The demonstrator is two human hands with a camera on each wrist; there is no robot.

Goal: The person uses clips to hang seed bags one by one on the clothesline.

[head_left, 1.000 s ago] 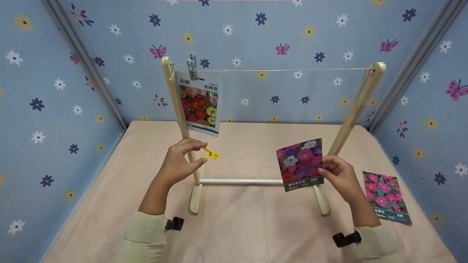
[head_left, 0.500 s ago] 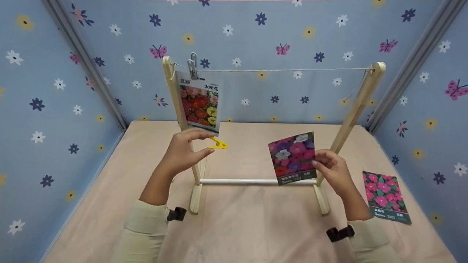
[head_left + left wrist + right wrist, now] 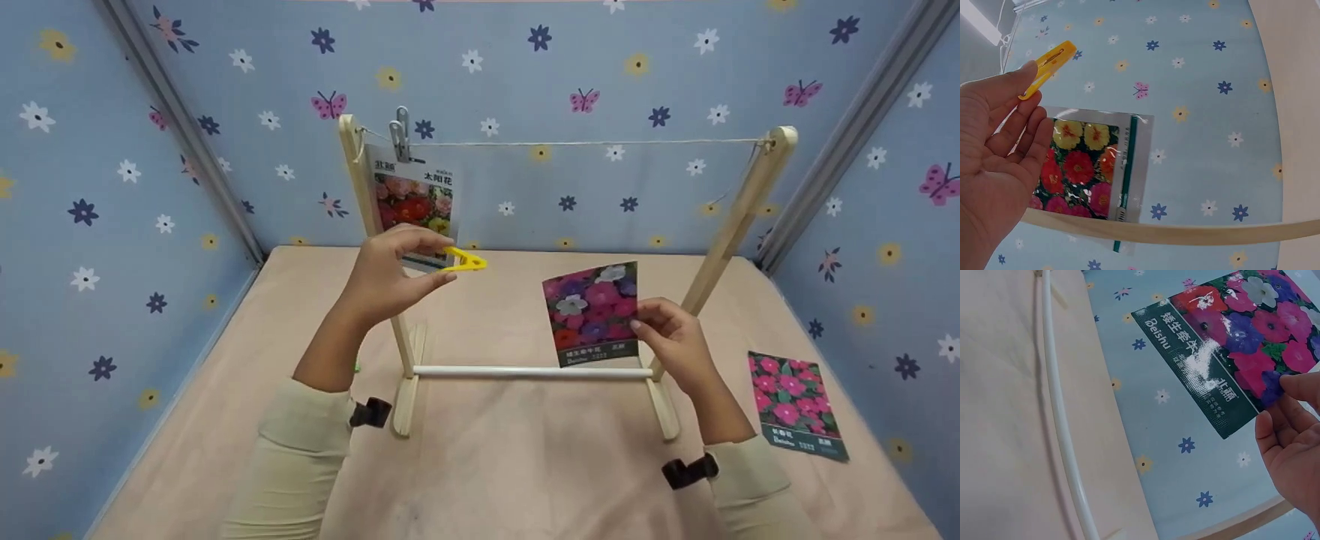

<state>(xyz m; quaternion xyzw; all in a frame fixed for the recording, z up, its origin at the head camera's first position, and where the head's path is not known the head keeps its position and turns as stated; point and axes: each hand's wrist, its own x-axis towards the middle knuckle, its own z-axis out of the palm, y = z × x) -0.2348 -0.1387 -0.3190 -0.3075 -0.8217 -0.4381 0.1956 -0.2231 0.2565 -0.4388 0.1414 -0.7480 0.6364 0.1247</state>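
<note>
A left hand [image 3: 394, 277] lifts a yellow clip [image 3: 469, 260], pinched by its handles between thumb and fingers, as I follow from afar; half a second ago it sat lower. In the head view the hand now overlaps a flower packet [image 3: 431, 187] hanging from a string [image 3: 585, 143] under a silver clip [image 3: 400, 135]; whether they touch, I cannot tell. A right hand [image 3: 675, 337] grips the edge of a petunia picture packet [image 3: 592, 315] with thumb and fingers, and has drifted up and inward, holding it near the right leg of a wooden frame [image 3: 739, 225], above the white bar [image 3: 517, 372] in the head view. I judge that the shift helps the work: clip and petunia packet are nearer each other and higher, yet apart, with neither on the string. A pink-flowered packet [image 3: 797, 405] lies on the table [image 3: 517, 450], to the right.
</note>
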